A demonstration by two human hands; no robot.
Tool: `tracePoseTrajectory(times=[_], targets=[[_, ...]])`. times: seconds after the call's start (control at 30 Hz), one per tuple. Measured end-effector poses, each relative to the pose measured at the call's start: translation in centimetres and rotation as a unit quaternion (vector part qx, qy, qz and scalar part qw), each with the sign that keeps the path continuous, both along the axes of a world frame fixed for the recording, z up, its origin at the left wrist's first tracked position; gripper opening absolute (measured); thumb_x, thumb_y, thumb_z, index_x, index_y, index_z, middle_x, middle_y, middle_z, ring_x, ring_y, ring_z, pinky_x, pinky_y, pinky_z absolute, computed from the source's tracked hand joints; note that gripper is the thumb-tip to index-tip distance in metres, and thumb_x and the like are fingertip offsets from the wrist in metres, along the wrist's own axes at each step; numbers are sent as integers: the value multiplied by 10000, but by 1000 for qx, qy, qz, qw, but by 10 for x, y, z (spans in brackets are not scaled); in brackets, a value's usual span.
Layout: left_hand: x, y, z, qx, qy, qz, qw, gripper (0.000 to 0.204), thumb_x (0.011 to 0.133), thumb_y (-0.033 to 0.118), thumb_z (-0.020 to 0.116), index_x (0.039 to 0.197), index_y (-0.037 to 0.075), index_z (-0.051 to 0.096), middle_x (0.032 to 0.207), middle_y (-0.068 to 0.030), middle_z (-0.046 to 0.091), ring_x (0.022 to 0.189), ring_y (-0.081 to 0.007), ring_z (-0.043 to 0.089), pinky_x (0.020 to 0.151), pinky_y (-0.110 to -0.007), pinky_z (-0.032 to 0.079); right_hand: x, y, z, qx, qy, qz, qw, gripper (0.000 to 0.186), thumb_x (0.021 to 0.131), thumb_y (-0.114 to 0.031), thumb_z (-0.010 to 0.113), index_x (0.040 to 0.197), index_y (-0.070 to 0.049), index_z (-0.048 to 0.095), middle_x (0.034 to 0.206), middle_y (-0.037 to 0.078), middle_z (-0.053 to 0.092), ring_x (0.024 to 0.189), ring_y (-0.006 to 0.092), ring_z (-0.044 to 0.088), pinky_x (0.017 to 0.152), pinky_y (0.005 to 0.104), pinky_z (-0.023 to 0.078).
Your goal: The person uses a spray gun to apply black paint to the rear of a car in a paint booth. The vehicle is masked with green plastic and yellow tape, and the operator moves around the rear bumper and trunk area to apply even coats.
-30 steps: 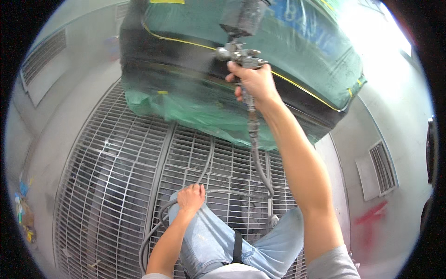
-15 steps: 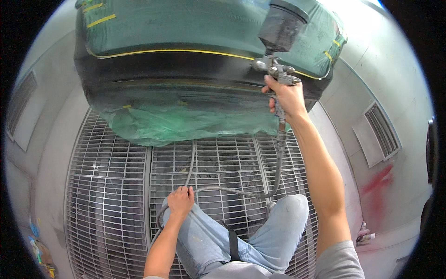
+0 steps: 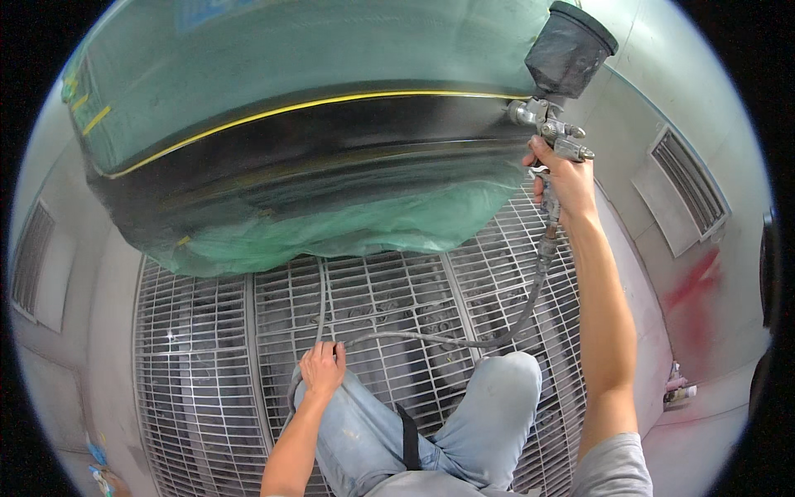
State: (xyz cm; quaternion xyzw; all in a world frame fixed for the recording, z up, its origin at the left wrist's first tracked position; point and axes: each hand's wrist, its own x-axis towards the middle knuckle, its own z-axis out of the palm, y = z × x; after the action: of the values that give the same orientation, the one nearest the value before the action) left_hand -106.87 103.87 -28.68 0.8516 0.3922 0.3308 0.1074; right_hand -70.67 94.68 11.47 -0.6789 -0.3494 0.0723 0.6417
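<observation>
My right hand (image 3: pixel 565 178) is wrapped round the grip of a metal spray gun (image 3: pixel 551 124), which carries a dark paint cup (image 3: pixel 571 50) on top. The gun's nozzle points left, close to the right end of a dark painted panel (image 3: pixel 348 124). Yellow tape (image 3: pixel 298 103) runs along the panel's upper edge, and green masking film (image 3: pixel 273 58) covers the body above it. More film (image 3: pixel 356 236) hangs below. From the gun's handle a grey air hose (image 3: pixel 447 338) loops down to my left hand (image 3: pixel 323 364), which is closed on it beside my left knee.
Under me lies a metal floor grating (image 3: pixel 199 373). The right wall has a louvred vent (image 3: pixel 689 182) with an open flap and a red paint stain (image 3: pixel 691 298); another vent (image 3: pixel 33 257) is on the left. Small items (image 3: pixel 681 389) stand by the right wall.
My right hand has swept the spray gun to the right, along the panel to its right end. My view has shifted with it. The left hand still holds the hose by my knee.
</observation>
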Motion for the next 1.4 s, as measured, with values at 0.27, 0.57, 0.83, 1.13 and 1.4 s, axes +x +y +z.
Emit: tracePoseTrajectory(times=[0.27, 0.57, 0.83, 1.13, 1.4], targets=[[38, -6, -3, 19, 13, -27, 999, 174, 937, 243, 688, 869, 84, 669, 814, -103, 633, 760, -335, 655, 695, -463, 516, 94, -40, -4, 23, 8, -47, 999, 188, 941, -202, 743, 997, -30, 691, 817, 94, 708, 453, 120, 537, 380, 286, 436], [48, -10, 1, 19, 34, -33, 999, 150, 936, 244, 696, 894, 100, 686, 820, -89, 650, 773, -323, 655, 697, -457, 506, 199, -70, -14, 35, -8, -129, 991, 223, 945, -226, 743, 973, -17, 671, 795, 82, 684, 451, 109, 536, 375, 268, 424], [26, -7, 0, 8, 31, -18, 999, 159, 937, 253, 695, 897, 98, 686, 835, -90, 659, 786, -324, 659, 714, -461, 508, 181, -65, -41, -9, -57, -234, 971, 207, 953, -175, 709, 954, 32, 722, 779, 109, 720, 430, 135, 558, 373, 313, 427], [-3, -1, -4, 5, 28, -1, 1000, 179, 896, 263, 726, 863, 89, 696, 837, -104, 685, 783, -329, 684, 709, -457, 541, 19, -23, -59, -21, -28, -67, 997, 158, 991, -179, 692, 995, -22, 696, 800, 75, 682, 474, 113, 531, 389, 275, 410], [-47, -4, 7, 10, -14, 45, 999, 165, 843, 220, 761, 853, 66, 705, 806, -116, 664, 772, -334, 675, 705, -461, 539, -124, 45, -72, -26, -13, 69, 997, 217, 979, -208, 722, 926, 2, 727, 767, 68, 717, 437, 105, 559, 390, 277, 433]])
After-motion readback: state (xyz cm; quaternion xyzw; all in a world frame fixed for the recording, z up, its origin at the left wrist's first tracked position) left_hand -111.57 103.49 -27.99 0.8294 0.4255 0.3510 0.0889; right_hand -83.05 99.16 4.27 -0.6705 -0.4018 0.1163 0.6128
